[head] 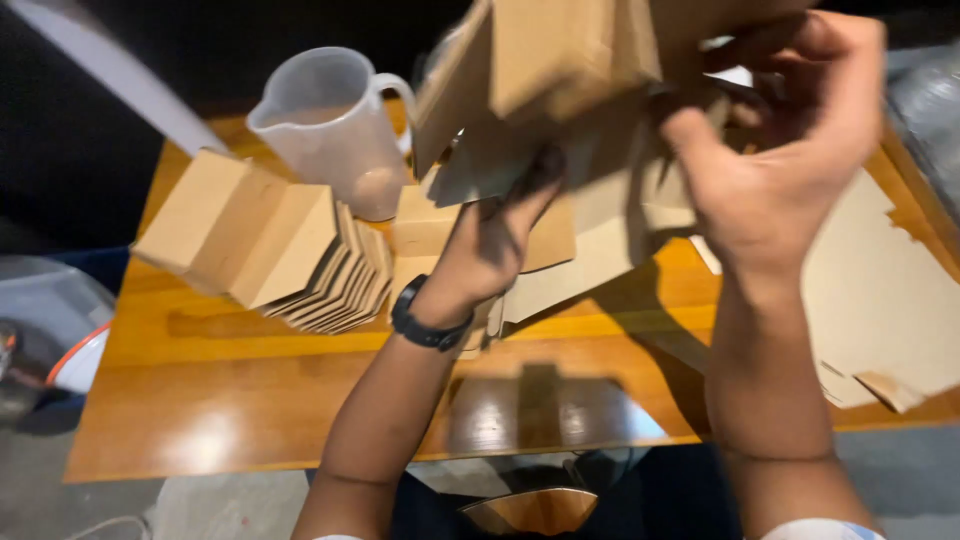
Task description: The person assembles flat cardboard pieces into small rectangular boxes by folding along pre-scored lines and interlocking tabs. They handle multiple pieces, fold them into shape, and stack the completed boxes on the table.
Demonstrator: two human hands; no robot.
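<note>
A partly folded brown cardboard box (560, 60) is raised above a wooden table (250, 400). My left hand (495, 245), with a black watch on its wrist, grips the box from below with fingers pushed up into it. My right hand (775, 150) holds the box's right side, fingers curled over a flap. The picture is blurred with motion around the box.
A stack of folded cardboard pieces (270, 245) lies fanned out on the table's left. A translucent plastic jug (335, 125) stands behind it. Flat cardboard sheets (880, 290) lie at the right edge. A clear plastic container (40, 320) sits off the table's left side.
</note>
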